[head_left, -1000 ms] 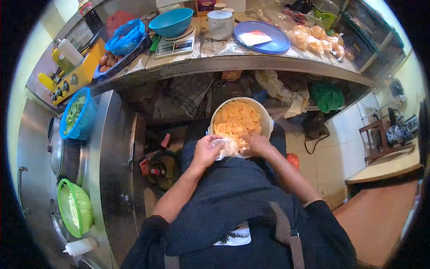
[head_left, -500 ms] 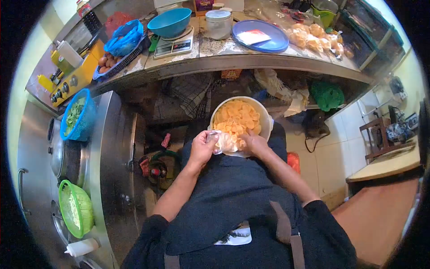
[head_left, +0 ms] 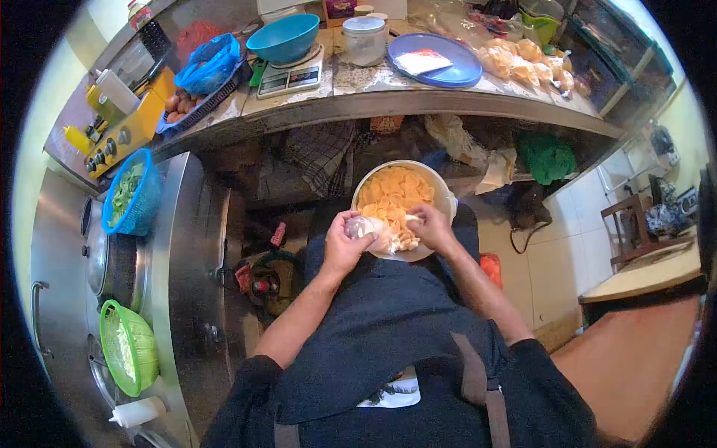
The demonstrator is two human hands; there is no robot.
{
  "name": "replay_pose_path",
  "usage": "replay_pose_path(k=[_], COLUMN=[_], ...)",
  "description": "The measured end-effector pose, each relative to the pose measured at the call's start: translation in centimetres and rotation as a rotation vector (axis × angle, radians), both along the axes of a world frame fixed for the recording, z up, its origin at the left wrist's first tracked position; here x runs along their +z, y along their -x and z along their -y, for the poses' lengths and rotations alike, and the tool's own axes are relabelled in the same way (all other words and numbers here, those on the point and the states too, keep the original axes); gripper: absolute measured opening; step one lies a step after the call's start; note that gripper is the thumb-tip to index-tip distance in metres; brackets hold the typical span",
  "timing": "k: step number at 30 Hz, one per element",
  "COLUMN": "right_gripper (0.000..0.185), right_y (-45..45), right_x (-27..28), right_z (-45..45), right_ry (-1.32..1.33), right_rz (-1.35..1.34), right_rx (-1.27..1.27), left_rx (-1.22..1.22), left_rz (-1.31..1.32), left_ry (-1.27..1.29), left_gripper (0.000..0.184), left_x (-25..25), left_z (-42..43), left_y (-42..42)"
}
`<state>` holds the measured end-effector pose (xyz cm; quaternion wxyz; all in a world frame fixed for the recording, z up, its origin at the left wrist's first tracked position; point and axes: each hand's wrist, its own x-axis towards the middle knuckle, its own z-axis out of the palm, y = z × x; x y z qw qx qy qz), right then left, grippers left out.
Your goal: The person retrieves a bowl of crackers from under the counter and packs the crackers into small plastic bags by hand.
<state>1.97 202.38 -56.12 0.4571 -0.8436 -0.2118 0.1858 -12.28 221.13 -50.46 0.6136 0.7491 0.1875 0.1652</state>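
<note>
On my lap rests a round whitish tub filled with thin orange chips. My left hand is closed on a clear plastic bag, held over the near left part of the tub; some chips show at its mouth. Over the tub's right side, my right hand has its fingers pinched together, with a small pale piece showing at the fingertips. Whether that piece is a chip or a bit of plastic I cannot tell.
Ahead, the counter holds a kitchen scale under a teal bowl, a lidded jar, a blue tray and several filled plastic bags. Blue and green baskets stand on the left.
My right hand has lifted up from among the chips and now shows a pinch. My left hand has shifted slightly, tilting the bag toward the tub's middle.
</note>
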Motion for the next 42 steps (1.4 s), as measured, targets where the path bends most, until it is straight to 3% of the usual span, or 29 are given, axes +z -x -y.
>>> replay_pose_path(k=[5,6,8,11,13,20,22,26,35,42], right_gripper=[0.031,0.032,0.031,0.029,0.028,0.027,0.027,0.028,0.031,0.033], right_y=[1.2,1.5,2.7,3.5,3.5,4.2,3.7,4.2,3.8,2.9], right_x=[7.3,8.0,9.9,10.1,9.4,10.9,8.9,10.2,10.7,10.6], right_z=[1.1,1.1,0.5,-0.7,-1.2,-1.6,-1.6,-1.6,-1.3,-0.6], right_ry=[-0.632,-0.707,-0.716,-0.626,-0.514,-0.349,-0.280,-0.135,-0.132,-0.295], right_rz=[-0.684,-0.712,-0.680,-0.492,-0.292,-0.210,-0.070,0.053,-0.213,-0.393], right_rx=[-0.176,-0.133,-0.104,-0.027,0.058,0.033,0.099,0.164,0.168,0.120], left_rx=[-0.113,-0.139,-0.191,-0.167,-0.205,-0.230,-0.243,-0.279,-0.257,-0.256], left_rz=[0.148,0.128,0.083,0.103,0.093,0.087,0.088,0.125,0.090,0.087], left_ry=[0.396,0.512,0.743,0.886,0.922,0.965,0.944,0.959,0.938,0.951], left_gripper=[0.040,0.041,0.042,0.050,0.052,0.054,0.055,0.057,0.058,0.057], left_x=[-2.3,-1.8,-0.7,-0.1,0.4,0.7,0.2,-0.3,0.8,0.3], left_z=[0.5,0.7,1.1,1.9,1.7,1.7,1.5,1.5,1.7,1.7], left_y=[-1.1,-1.2,-1.1,-1.1,-0.9,-0.5,-0.5,-0.7,-0.2,-0.1])
